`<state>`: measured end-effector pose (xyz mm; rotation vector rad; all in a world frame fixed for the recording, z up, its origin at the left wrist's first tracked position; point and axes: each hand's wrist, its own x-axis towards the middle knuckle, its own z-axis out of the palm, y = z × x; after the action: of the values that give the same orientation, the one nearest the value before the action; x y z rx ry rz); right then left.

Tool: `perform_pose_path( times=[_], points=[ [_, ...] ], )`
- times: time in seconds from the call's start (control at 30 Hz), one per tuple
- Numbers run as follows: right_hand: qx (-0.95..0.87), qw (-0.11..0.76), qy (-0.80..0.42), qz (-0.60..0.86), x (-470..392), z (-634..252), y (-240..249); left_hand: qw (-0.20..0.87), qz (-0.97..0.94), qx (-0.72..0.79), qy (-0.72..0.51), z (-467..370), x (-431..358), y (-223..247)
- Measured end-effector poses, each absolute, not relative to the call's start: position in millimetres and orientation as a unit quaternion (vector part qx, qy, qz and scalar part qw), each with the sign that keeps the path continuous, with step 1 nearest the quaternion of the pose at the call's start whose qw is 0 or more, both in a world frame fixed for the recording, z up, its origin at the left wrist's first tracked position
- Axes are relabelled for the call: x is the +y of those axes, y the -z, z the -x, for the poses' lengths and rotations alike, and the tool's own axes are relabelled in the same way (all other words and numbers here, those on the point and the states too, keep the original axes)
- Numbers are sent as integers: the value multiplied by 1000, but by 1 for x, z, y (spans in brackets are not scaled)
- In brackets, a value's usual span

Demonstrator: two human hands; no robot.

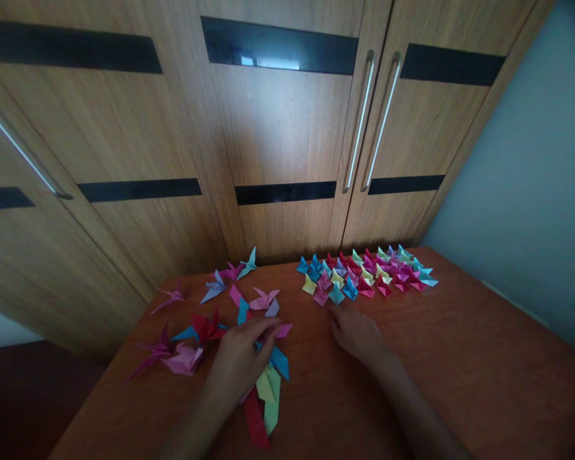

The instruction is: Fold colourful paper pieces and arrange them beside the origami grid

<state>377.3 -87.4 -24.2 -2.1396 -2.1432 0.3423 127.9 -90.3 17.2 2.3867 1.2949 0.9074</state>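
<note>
My left hand (244, 351) hovers over or rests on a loose heap of folded paper pieces, its thumb and fingers drawn together. A pink paper tip (284, 330) shows just past the fingertips; whether it is gripped is unclear. Below the hand lie a yellow folded piece (267, 385), a green strip (273, 409) and a red strip (255, 418). My right hand (358, 332) is low over the table with fingers curled together, fingertips beside a teal folded paper piece (336, 293) and a pink one (321, 295). Anything inside those fingers is hidden.
Rows of small colourful folded pieces (383, 287) line the table's (460, 358) back right. Paper cranes lie at left, among them a red one (207, 328), a pink one (184, 359) and a blue one (214, 289). Wooden wardrobe doors (282, 128) stand behind.
</note>
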Motion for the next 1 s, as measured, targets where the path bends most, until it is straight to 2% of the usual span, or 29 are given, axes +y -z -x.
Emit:
perform_pose_path(
  times=[0.2, 0.43, 0.6, 0.7, 0.83, 0.93, 1.0],
  points=[
    [-690, 53, -106, 714, -85, -378, 30, 145, -804, 472, -331, -105, -112, -9],
    [-678, 57, -113, 724, -84, -379, 31, 229, -771, 500, -322, -93, -130, -1],
    [-679, 66, -109, 723, -85, -377, 26, 144, -790, 496, -332, -84, -140, 1],
    [-692, 114, -122, 702, -86, -372, 21, 58, -774, 520, -356, -71, -147, 6],
    [-736, 205, -241, 599, -98, -355, 16, -38, -742, 573, -347, -47, -154, 14],
    [-754, 203, -326, 533, -117, -335, 12, -49, -757, 572, -312, -36, -160, 21],
    [-770, 191, -328, 513, -131, -321, 9, -43, -779, 554, -292, -36, -166, 27]
  ],
)
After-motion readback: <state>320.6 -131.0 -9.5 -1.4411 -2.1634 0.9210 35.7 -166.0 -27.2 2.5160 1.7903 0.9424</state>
